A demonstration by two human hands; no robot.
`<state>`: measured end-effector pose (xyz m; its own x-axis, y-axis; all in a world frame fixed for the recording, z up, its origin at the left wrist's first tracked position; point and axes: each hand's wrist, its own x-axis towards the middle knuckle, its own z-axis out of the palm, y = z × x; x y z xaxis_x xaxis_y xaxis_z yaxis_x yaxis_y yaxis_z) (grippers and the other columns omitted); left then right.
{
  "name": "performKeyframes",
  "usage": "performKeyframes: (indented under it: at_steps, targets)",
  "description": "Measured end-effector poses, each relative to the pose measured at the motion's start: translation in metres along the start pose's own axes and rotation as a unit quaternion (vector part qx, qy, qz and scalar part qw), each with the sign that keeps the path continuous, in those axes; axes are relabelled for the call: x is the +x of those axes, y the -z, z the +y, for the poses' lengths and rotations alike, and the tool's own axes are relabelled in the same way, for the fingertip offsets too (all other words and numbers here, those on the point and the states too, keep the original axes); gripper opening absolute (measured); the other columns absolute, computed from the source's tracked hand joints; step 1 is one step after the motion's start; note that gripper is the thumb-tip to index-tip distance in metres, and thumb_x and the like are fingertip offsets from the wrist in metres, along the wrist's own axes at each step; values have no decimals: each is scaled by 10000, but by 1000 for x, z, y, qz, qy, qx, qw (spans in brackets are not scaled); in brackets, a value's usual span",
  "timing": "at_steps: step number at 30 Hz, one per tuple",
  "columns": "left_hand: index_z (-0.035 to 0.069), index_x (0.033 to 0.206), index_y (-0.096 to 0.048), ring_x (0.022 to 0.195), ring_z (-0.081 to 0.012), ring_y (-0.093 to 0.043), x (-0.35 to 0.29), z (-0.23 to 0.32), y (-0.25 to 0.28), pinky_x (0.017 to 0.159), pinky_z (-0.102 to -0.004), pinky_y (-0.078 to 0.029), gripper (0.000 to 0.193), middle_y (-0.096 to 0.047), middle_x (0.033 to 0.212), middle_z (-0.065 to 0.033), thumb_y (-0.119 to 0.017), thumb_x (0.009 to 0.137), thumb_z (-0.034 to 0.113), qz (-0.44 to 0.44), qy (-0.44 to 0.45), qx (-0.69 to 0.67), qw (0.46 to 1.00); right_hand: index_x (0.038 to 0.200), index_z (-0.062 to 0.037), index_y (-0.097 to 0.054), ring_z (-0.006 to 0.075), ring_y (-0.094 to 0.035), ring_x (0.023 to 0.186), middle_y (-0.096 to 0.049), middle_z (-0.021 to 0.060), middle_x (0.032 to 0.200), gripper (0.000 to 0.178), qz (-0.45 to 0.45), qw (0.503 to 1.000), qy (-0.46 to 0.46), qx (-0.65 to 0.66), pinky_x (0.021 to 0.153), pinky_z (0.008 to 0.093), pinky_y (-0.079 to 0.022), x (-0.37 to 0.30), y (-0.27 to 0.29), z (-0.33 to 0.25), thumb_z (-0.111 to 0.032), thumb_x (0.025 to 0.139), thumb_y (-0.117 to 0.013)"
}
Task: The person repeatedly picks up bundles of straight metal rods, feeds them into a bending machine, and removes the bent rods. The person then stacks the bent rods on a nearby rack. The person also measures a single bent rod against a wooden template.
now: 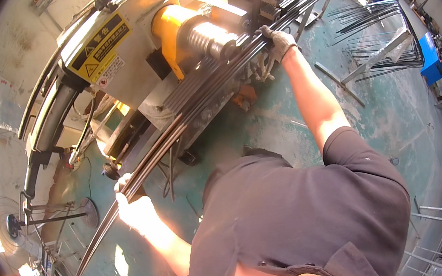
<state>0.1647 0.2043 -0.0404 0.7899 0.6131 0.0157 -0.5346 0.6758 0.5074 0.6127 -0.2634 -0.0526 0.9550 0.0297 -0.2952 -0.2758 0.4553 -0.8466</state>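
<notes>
Both hands held a bundle of long dark metal rods (pixel 190 111) across the grey-and-yellow machine (pixel 166 51). The left hand (pixel 130 207) gripped at seven o'clock, the gloved right hand (pixel 278 42) at one o'clock. The rods looked heavy, stiff yet springy, best held well apart.

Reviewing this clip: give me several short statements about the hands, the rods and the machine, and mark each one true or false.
1. Both hands grip the bundle of long dark rods. True.
2. The right hand is bare. False: it wears a grey work glove.
3. The rods lie across the machine with yellow parts. True.
4. The left hand holds the bundle at its far end by the machine. False: it holds the near part, low in the picture.
5. The floor is red. False: it is greenish.
</notes>
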Motion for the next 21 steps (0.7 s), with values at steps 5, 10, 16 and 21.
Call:
performKeyframes:
  at_steps: [5, 10, 16, 21]
  targets:
    - [-34, 1219, -551, 1293, -344, -554, 22, 21, 31, 1206, -471, -394, 259, -592, 1280, -199, -595, 1060, 165, -76, -14, 47, 996, 985, -41, -763, 223, -718, 796, -769, 51, 887, 223, 90, 994, -37, 45, 762, 381, -578, 42, -21, -24, -262, 1011, -741]
    - [-40, 1190, -576, 1223, -320, -582, 41, -5, 21, 1162, -456, -422, 249, -607, 1224, -187, -579, 1084, 185, -52, 6, 34, 998, 971, -24, -760, 226, -728, 738, -765, 86, 893, 139, 96, 994, -15, 55, 659, 365, -604, 62, -30, -15, -161, 959, -778]
    - [-43, 1219, -629, 1129, -255, -656, 53, -87, -23, 1072, -384, -510, 300, -669, 1209, -163, -595, 1087, 224, 131, 36, 110, 985, 1132, -66, -712, 255, -741, 814, -755, 83, 948, 191, 110, 991, 48, -56, 668, 418, -597, 88, -25, 36, -109, 948, -744]
    - [-52, 1237, -647, 1073, -263, -680, 56, -117, -41, 1050, -395, -537, 341, -690, 1199, -172, -593, 1085, 248, 148, 70, 175, 971, 957, -26, -684, 261, -690, 653, -721, 98, 816, 184, 108, 992, 9, 61, 606, 434, -578, 75, -49, 36, -174, 920, -787]
